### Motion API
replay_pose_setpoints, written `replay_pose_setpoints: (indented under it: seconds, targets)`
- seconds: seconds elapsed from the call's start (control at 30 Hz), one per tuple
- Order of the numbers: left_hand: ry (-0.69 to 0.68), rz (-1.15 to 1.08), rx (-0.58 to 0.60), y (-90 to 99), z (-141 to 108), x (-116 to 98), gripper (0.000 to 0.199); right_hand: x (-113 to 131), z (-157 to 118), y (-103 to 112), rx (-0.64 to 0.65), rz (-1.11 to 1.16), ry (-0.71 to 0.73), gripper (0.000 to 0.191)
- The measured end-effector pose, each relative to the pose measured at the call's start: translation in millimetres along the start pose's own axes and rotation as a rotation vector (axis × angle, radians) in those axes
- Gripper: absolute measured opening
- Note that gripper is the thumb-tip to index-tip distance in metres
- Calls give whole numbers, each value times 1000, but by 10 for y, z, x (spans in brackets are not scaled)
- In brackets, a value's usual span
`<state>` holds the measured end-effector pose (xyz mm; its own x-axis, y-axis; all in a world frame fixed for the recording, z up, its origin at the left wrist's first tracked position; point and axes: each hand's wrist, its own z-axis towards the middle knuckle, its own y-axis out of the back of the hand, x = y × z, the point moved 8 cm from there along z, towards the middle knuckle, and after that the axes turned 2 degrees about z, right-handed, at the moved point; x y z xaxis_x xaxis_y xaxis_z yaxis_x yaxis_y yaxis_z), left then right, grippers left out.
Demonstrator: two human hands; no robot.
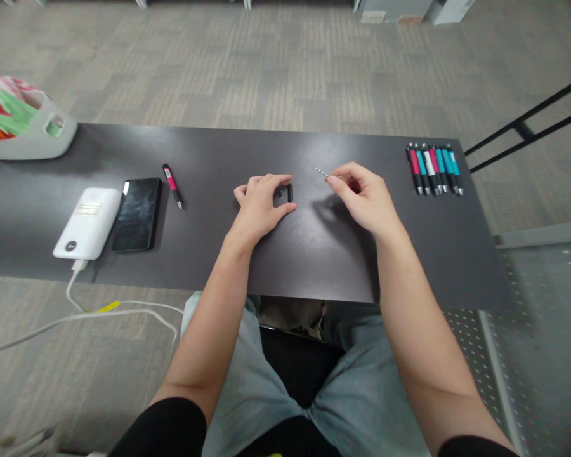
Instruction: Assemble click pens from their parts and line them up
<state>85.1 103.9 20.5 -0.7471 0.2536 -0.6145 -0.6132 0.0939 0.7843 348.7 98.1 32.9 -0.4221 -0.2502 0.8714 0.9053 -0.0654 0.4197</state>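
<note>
Near the middle of the dark table, my left hand (261,206) rests with thumb and fingers curved around a small black piece (290,193); whether they press on it is hard to tell. To its right, my right hand (364,193) is raised a little over the table and pinches a thin silvery piece (321,172) between thumb and forefinger, its tip pointing left. A red and black pen (172,186) lies by itself left of my left hand. Several red, teal and white pens with black ends (434,169) lie side by side at the right end.
On the left of the dark table (209,254) lie a black phone (137,214) and a white power bank (88,222) with a white cable (71,292) hanging over the front edge. A white basket (57,136) holding colourful items stands at the back left.
</note>
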Motion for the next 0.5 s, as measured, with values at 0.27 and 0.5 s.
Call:
replay_pose_setpoints:
  seconds: [0.27, 0.5]
  targets:
    - [-3, 16, -4, 50, -16, -70, 63, 26, 1, -43, 42, -14, 5, 43]
    - [-70, -72, -70, 135, -32, -351, 33, 186, -33, -145, 160, -4, 22, 48]
